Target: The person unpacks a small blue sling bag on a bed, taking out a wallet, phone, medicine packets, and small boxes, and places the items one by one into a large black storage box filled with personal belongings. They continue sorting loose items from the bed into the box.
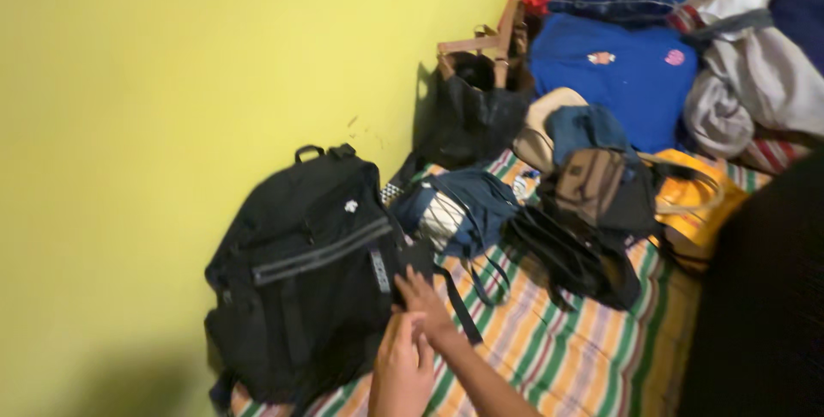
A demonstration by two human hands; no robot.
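- Yellow wall (pixel 172 57) fills the left half of the frame, plain and evenly lit.
- A black backpack (pixel 300 271) stands upright against that wall at lower centre-left, on the edge of a bed with a striped cover (pixel 566 357).
- The left hand (pixel 402 372), at the bottom centre, is loosely curled with its fingers bent; whether it grips anything cannot be told from the blur.
- The right hand (pixel 427 297), just above it, has its fingers spread and touches the backpack's side, where a black strap (pixel 459 301) hangs down across the cover.
- A dark blue bag (pixel 463 207) lies just right of the backpack, at mid-frame.
- A black handbag with brown handles (pixel 476 99) leans on the wall above it.
- A small brown pouch (pixel 588 181) rests on black bags (pixel 584 254) right of centre, next to a yellow bag (pixel 699 202).
- A blue garment (pixel 618 74) and a heap of clothes (pixel 755 74) fill the upper right.
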